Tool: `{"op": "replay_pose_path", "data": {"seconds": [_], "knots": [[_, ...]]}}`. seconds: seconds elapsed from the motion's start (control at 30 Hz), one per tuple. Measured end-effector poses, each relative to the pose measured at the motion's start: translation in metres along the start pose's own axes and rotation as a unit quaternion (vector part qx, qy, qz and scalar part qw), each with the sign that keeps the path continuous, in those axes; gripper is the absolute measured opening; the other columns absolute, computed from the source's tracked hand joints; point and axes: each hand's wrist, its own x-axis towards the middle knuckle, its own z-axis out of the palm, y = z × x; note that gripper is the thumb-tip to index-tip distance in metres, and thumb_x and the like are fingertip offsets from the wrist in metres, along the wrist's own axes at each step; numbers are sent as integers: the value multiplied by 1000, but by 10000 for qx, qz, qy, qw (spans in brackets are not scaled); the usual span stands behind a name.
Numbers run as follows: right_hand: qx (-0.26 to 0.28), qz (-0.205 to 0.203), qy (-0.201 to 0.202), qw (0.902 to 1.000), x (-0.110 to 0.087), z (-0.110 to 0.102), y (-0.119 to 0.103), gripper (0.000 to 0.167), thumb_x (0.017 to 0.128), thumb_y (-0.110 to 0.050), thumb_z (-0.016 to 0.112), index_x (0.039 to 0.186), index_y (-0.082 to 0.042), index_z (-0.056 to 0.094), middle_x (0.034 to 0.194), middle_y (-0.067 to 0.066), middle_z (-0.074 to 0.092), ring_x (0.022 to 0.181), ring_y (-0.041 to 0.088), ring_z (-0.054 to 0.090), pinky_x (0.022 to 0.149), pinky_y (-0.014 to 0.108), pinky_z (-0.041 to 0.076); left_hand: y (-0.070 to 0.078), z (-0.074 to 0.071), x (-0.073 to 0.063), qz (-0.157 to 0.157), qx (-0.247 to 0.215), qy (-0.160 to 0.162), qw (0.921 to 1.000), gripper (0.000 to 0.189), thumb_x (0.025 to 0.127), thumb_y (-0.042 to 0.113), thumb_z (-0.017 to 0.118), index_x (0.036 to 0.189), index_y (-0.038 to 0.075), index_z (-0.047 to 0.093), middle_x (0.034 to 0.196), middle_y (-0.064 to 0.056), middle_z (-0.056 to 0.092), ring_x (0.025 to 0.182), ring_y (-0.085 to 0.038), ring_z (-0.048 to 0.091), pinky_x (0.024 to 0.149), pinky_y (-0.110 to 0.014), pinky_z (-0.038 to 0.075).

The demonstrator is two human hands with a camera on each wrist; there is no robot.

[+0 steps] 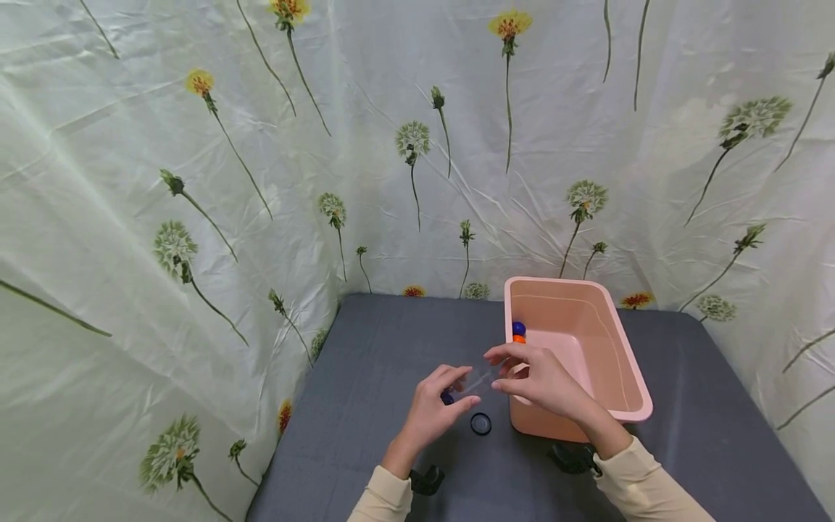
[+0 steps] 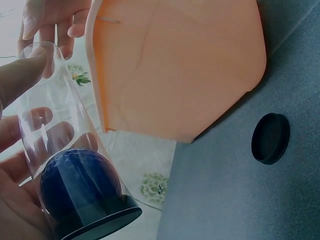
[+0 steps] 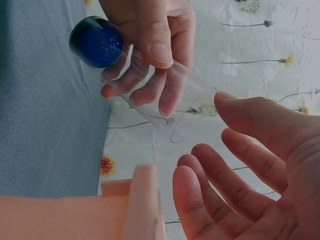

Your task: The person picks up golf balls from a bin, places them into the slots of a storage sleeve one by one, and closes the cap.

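My left hand (image 1: 430, 406) grips a clear plastic tube (image 2: 60, 115), thumb on one side and fingers round the other. A dark blue golf ball (image 2: 77, 182) sits inside at the tube's black-capped end. The tube's other end has no cap on it and points toward my right hand (image 1: 538, 377). With fingers spread and loosely bent, the right hand is held near that rim, nothing between its fingers (image 3: 187, 195). On the table below lies a loose round black cap (image 1: 480, 423).
A peach-coloured bin (image 1: 626, 355) stands on the right, partly under my right hand. Inside it, by the left wall, are a blue ball (image 1: 518, 328) and an orange ball (image 1: 519, 339). The grey table (image 1: 404, 326) ends against a flower-printed curtain (image 1: 391, 217).
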Motion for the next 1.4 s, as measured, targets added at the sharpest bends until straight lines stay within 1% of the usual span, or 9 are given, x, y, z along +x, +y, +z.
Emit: {"op": "replay_pose_path", "data": {"seconds": [0.13, 0.33, 0.43, 0.6, 0.8, 0.93, 1.07, 1.23, 1.4], "knots": [[-26, -6, 17, 10000, 2, -3, 0, 40, 88, -26, 85, 126, -26, 70, 117, -1, 73, 99, 21, 72, 85, 28, 62, -1, -1, -1, -3, -34, 3, 10000, 49, 91, 37, 81, 134, 16, 69, 111, -1, 70, 97, -13, 71, 85, -36, 63], [-196, -162, 116, 9996, 8, -12, 2, 40, 88, -24, 85, 126, -24, 71, 116, -1, 74, 99, 19, 72, 84, 26, 62, -3, -3, -3, -240, -163, 49, 9996, 48, 91, 42, 79, 135, 26, 69, 110, -1, 75, 97, -15, 73, 87, -29, 61], [-265, -189, 139, 9994, 12, -19, 3, 40, 89, -24, 84, 127, -22, 71, 115, 0, 74, 99, 20, 70, 84, 25, 61, -3, -3, -4, -315, -181, 71, 9993, 49, 92, 45, 78, 136, 28, 68, 111, 0, 76, 97, -17, 72, 88, -34, 62], [-459, -173, 187, 9986, 21, -33, 2, 42, 89, -20, 84, 128, -22, 70, 119, 4, 74, 101, 24, 71, 84, 26, 62, -5, -4, -5, -398, -259, 69, 9988, 50, 91, 46, 78, 137, 30, 67, 113, -5, 76, 98, -18, 71, 88, -40, 63], [-810, -226, 216, 9962, 35, -51, 6, 45, 89, -14, 83, 131, -13, 69, 123, 14, 74, 101, 26, 73, 83, 32, 63, -8, -5, -6, -362, -315, 108, 9988, 49, 91, 43, 79, 136, 31, 67, 113, -7, 75, 100, -12, 70, 88, -42, 62], [-1009, -10, 116, 9948, 43, -62, 13, 46, 92, -13, 78, 136, -11, 66, 127, 13, 73, 103, 25, 72, 81, 33, 62, -9, -5, -7, -316, -322, 172, 9988, 49, 90, 40, 81, 136, 31, 67, 113, -7, 75, 101, -10, 69, 89, -43, 62], [-942, 226, -88, 9953, 50, -70, 24, 47, 95, -13, 74, 140, -8, 63, 131, 15, 70, 109, 29, 70, 85, 36, 62, -10, -7, -8, -243, -309, 215, 9990, 50, 89, 37, 83, 136, 31, 67, 113, -4, 75, 103, -11, 70, 90, -46, 61], [-980, 402, -216, 9941, 60, -76, 38, 49, 95, -16, 75, 142, -6, 62, 132, 19, 69, 111, 32, 69, 85, 40, 63, -10, -9, -8, -213, -232, 231, 9992, 50, 89, 36, 82, 137, 32, 67, 114, 1, 75, 103, -9, 69, 91, -40, 61], [-1004, 602, -212, 9929, 69, -79, 53, 49, 94, -14, 75, 141, -6, 63, 134, 21, 68, 112, 33, 69, 85, 42, 63, -13, -9, -7, -17, -185, 278, 9994, 51, 90, 35, 82, 138, 29, 66, 113, -5, 75, 102, -12, 69, 88, -39, 61]]}}
